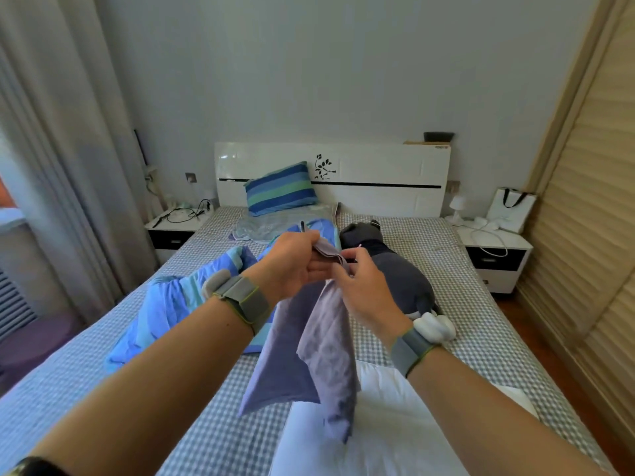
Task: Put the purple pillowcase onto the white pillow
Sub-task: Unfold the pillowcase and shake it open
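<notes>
Head view: the purple pillowcase [309, 345] hangs in the air from both hands, its top edge bunched between them and its long axis running straight down, the lower end draping onto the near edge of the white pillow [388, 427]. The left hand [292, 262] is closed around the gathered top hem, and the right hand [364, 286] pinches the same hem just beside it with fingertips, so both hold cloth and the two are nearly touching. The pillow lies below and slightly right of the hands, close to the person, on the right arm's side; its long axis cannot be told since most of it runs out of frame. Whether the mouth of the case is already found is unclear, but the grip suggests the hands are sorting out the opening, which must be spread and brought down toward the pillow. All this sits over a bed [481, 304] with a grey checked sheet, carrying a blue striped quilt [161, 304], a dark grey plush toy [402, 269] and a blue-green striped pillow [280, 187] against the white headboard [378, 166]. Nightstands flank the bed, curtains stand left, a louvred wardrobe right.
</notes>
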Demonstrator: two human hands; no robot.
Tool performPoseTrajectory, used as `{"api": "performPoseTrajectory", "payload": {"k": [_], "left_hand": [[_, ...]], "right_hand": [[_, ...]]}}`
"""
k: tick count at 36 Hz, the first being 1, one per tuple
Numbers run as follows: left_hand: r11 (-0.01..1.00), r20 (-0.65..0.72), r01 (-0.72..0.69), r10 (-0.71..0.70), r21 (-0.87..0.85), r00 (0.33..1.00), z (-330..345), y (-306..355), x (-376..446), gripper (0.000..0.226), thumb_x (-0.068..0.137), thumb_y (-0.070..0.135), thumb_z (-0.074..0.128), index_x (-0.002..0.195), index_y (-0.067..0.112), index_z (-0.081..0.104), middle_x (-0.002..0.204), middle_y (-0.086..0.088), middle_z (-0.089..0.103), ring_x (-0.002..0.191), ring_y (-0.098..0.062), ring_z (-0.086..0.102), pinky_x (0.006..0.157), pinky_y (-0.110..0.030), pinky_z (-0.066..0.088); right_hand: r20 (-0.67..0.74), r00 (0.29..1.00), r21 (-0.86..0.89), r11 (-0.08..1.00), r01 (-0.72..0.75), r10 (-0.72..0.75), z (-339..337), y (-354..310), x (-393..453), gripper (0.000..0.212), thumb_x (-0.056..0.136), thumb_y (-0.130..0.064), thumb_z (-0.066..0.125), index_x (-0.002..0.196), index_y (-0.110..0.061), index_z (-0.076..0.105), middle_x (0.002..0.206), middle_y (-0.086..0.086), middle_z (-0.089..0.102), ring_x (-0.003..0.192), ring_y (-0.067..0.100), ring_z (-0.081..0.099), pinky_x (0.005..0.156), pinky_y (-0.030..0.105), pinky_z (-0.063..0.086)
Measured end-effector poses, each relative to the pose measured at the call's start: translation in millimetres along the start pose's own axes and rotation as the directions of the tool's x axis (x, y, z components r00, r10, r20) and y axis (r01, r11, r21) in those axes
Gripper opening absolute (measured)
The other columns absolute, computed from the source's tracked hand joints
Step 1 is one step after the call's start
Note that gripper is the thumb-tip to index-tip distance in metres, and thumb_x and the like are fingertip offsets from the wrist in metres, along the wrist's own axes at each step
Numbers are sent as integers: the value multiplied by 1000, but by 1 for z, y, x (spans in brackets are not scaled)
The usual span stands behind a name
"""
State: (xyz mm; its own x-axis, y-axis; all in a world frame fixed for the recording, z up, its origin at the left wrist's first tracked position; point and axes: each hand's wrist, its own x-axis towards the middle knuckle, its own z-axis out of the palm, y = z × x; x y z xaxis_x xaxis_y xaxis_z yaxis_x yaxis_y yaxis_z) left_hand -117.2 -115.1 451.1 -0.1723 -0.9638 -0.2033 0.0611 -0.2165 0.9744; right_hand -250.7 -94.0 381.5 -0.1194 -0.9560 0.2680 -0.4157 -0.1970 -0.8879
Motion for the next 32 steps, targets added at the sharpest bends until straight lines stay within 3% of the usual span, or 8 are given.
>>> {"api": "performPoseTrajectory", "payload": {"k": [6, 12, 15, 19, 22, 25, 29, 32], "left_hand": [[988, 25, 28, -32, 152, 999, 0, -4, -2, 41, 107, 32, 36, 104, 1, 64, 102, -21, 74, 99, -35, 72, 94, -47, 56], [991, -88, 22, -10, 134, 996, 2, -6, 3, 35, 102, 23, 40, 92, -4, 61, 92, -29, 72, 84, -40, 74, 80, -51, 60], [987, -97, 21, -6, 159, 995, 3, -5, 3, 34, 100, 21, 41, 91, -7, 59, 90, -29, 71, 77, -41, 73, 71, -49, 62], [994, -102, -8, 19, 110, 995, 0, -3, 9, 40, 104, 26, 42, 98, -9, 60, 90, -28, 70, 72, -39, 72, 68, -48, 62], [999, -114, -39, 41, 23, 993, 0, -4, 12, 36, 105, 27, 44, 99, -6, 57, 82, -25, 68, 72, -40, 72, 68, -49, 62], [996, -128, -83, 85, 18, 988, 3, -6, 14, 32, 105, 27, 45, 92, 0, 56, 69, -20, 65, 62, -36, 68, 68, -50, 62], [992, -116, -120, 115, -39, 987, 0, -5, 19, 30, 105, 28, 45, 92, 3, 55, 57, -14, 63, 57, -34, 67, 67, -50, 61], [979, -127, -156, 139, -130, 982, -6, -1, 25, 28, 105, 29, 44, 92, 7, 55, 61, -12, 63, 60, -33, 67, 71, -50, 61]], "right_hand": [[-55, 991, -294, 951, 99, -120, -17, 6, 15, 37, 97, -21, 50, 60, -15, 46, 57, -1, 49, 61, 24, 48, 60, 40, 38], [22, 998, -305, 950, 70, -66, -17, 6, 18, 3, 84, -22, 66, 86, -23, 68, 78, -8, 69, 76, 13, 63, 70, 30, 49], [64, 997, -294, 954, 62, -45, -21, 9, 19, 12, 84, -13, 61, 87, -20, 72, 75, -9, 69, 70, 7, 60, 67, 25, 45], [152, 988, -85, 996, -5, 18, -27, 10, 20, 15, 93, -10, 60, 84, -10, 73, 73, 9, 68, 67, 10, 58, 71, 40, 53], [74, 997, -39, 999, 21, -18, -28, 7, 22, 8, 91, -10, 65, 86, -9, 71, 72, 3, 67, 65, 8, 57, 66, 29, 48], [226, 973, 17, 999, -46, 41, -25, 6, 18, 5, 84, -7, 70, 88, -8, 69, 73, 2, 65, 66, 11, 59, 65, 29, 51], [361, 927, -181, 983, -42, 106, -28, 19, 9, 9, 74, -11, 64, 81, -6, 64, 71, 6, 61, 68, 10, 54, 66, 32, 47], [387, 906, -142, 982, -122, 169, -30, 34, 7, 17, 77, -11, 57, 86, 3, 61, 75, 7, 59, 72, 15, 55, 71, 39, 49]]}}
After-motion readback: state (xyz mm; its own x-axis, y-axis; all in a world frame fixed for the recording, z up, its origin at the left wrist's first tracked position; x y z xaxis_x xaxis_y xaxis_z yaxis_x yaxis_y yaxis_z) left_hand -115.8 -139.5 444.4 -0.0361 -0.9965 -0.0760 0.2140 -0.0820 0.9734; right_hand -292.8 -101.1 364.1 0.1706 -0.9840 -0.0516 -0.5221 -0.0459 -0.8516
